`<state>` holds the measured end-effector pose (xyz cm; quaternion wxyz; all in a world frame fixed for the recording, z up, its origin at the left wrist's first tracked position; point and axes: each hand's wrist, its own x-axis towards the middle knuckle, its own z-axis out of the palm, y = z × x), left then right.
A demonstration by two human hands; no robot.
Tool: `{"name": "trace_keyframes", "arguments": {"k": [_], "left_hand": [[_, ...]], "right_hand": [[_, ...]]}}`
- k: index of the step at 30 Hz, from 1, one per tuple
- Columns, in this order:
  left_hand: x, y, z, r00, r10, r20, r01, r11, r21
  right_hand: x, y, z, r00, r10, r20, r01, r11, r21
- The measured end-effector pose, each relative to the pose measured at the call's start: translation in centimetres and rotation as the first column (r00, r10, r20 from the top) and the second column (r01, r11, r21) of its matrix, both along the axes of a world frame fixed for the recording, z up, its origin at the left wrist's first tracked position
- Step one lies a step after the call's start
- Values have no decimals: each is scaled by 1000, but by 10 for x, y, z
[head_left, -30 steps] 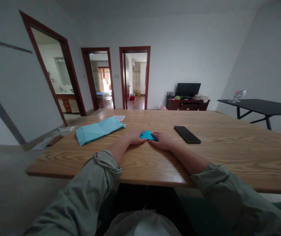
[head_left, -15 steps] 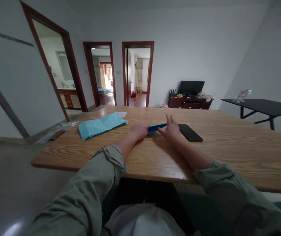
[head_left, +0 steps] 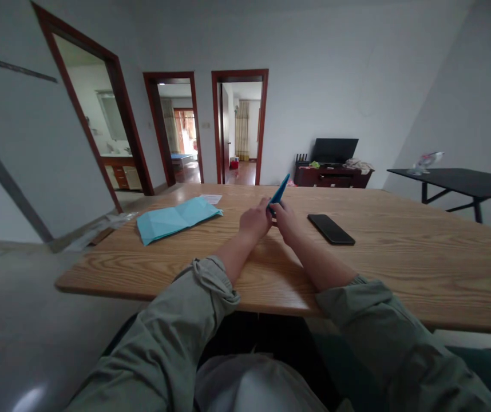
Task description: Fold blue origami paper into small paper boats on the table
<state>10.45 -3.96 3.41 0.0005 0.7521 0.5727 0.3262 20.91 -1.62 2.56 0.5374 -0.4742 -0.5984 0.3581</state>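
A narrow piece of folded blue paper [head_left: 280, 190] stands tilted up between my hands, its tip pointing up and to the right. My left hand [head_left: 256, 220] is closed on the paper's lower end. Against the same end, my right hand [head_left: 285, 222] is closed too, its fingers close to the left ones. The lower part of the paper is hidden by my fingers. A larger light-blue folded paper [head_left: 179, 219] lies creased on the table to the left of my hands.
Right of my hands a black phone [head_left: 330, 229] lies on the wooden table [head_left: 400, 257]. A small white printed slip [head_left: 211, 199] sits behind the light-blue paper. Farther off stand a black table [head_left: 472, 180] and a television [head_left: 335, 151] on a cabinet.
The blue paper has swung from nearly flat to steeply upright. My right hand has moved left, closing its spread fingers, and my left hand has shifted slightly right, so they now meet.
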Motion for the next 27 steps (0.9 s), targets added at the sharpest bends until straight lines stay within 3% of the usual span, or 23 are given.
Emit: {"name": "trace_keyframes", "arguments": {"k": [2, 4, 8, 11, 16, 23, 27], "left_hand": [[-3, 2, -1, 1000, -18, 23, 18, 1000, 5], [-7, 5, -2, 998, -30, 53, 30, 1000, 6], [-10, 11, -5, 996, -17, 91, 20, 999, -36], [-9, 14, -10, 996, -27, 89, 33, 998, -59], [-7, 15, -16, 994, -77, 77, 78, 997, -12], [-17, 20, -11, 998, 49, 39, -46, 996, -72], [-32, 29, -11, 996, 76, -42, -81, 989, -126]], "right_hand": [[1, -2, 0, 993, 50, -105, -50, 999, 0], [3, 0, -5, 991, 86, -100, -86, 996, 10], [8, 8, -16, 994, 71, 87, -74, 997, 33], [12, 10, -18, 970, -16, 244, 4, 999, 49], [18, 6, -13, 842, -195, 502, 166, 981, 101], [16, 0, -12, 671, -266, 692, 167, 964, 208], [18, -1, -12, 639, -251, 727, 150, 968, 203]]}}
